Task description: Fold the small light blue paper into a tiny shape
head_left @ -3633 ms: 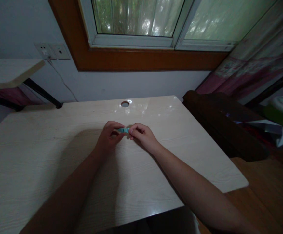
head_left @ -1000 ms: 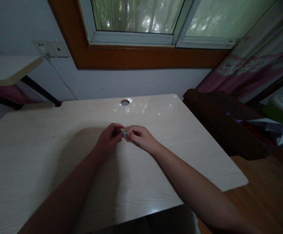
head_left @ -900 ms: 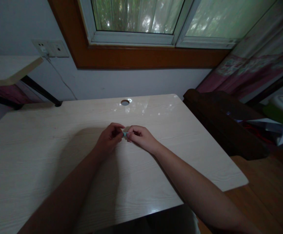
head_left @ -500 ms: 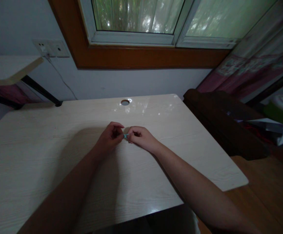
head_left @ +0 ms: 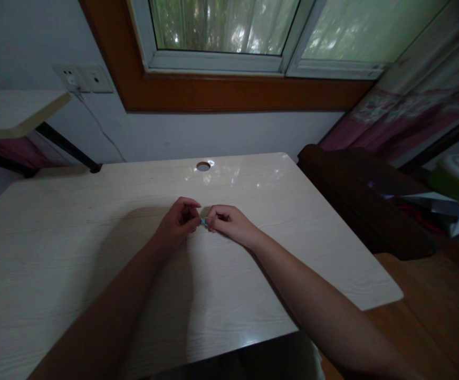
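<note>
A tiny light-blue piece shows between my hands near the middle of the pale wooden desk; its kind is too small to make out. My left hand pinches its left end between thumb and fingertips, with the forefinger arched above. From the other side, my right hand grips its right end, the fingers curled and the hand resting low at the desktop. The fingertips cover most of the piece.
Toward the desk's back edge is a round cable hole. A raised shelf on black legs stands at the left. Behind are a wall socket with a plugged-in cable and a window. Dark brown furniture stands beyond the desk's right edge.
Both hands stay almost in place, still pinching the small light-blue piece. Only slight finger shifts show, and slightly more of the piece is visible.
</note>
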The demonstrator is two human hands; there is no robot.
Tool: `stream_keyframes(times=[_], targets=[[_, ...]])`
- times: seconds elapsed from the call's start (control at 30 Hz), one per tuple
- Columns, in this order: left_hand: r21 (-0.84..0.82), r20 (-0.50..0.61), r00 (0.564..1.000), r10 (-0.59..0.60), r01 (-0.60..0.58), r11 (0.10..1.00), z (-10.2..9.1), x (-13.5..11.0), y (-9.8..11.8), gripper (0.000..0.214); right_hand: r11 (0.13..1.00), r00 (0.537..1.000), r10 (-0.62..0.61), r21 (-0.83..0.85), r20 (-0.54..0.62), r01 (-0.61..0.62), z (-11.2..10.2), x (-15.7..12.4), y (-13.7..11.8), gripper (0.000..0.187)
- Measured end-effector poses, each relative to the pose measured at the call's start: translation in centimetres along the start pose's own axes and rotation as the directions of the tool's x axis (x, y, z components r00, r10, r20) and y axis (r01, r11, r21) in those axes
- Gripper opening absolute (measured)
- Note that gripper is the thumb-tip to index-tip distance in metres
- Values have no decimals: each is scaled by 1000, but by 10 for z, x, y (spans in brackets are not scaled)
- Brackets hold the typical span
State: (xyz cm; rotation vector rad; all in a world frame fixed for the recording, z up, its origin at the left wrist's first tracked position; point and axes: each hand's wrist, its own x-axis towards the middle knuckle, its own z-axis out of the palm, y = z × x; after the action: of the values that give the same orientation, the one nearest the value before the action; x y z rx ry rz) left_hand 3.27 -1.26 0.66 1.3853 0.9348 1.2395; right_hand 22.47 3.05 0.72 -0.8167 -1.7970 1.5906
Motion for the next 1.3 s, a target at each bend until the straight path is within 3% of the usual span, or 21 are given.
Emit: stream_keyframes(times=[0.17, 0.43, 0.63, 0.8, 0.97, 1.3], targets=[[-5, -19, 999, 32, -32, 999, -1, 1, -3, 27, 995, 1000, 19, 99, -24, -16, 0, 1, -1, 18], [97, -203, 975, 93, -75, 992, -3, 4, -9, 28, 919, 986, 97, 394, -138, -35, -3, 6, 4, 18], [281, -133, 982, 135, -93, 955, -4, 8, -15, 23, 896, 986, 111, 442, -127, -44, -3, 5, -3, 22], [312, -17, 999, 44, -37, 949, -4, 7, -14, 17, 891, 988, 128, 448, -90, -75, -3, 4, -4, 24], [305, -35, 999, -14, 24, 952, -4, 5, -11, 21, 891, 987, 134, 446, -88, -81, -3, 3, -4, 26], [275, -73, 997, 0, 20, 961, -5, 6, -16, 18, 888, 985, 135, 454, -111, -70, -2, 4, -4, 25]])
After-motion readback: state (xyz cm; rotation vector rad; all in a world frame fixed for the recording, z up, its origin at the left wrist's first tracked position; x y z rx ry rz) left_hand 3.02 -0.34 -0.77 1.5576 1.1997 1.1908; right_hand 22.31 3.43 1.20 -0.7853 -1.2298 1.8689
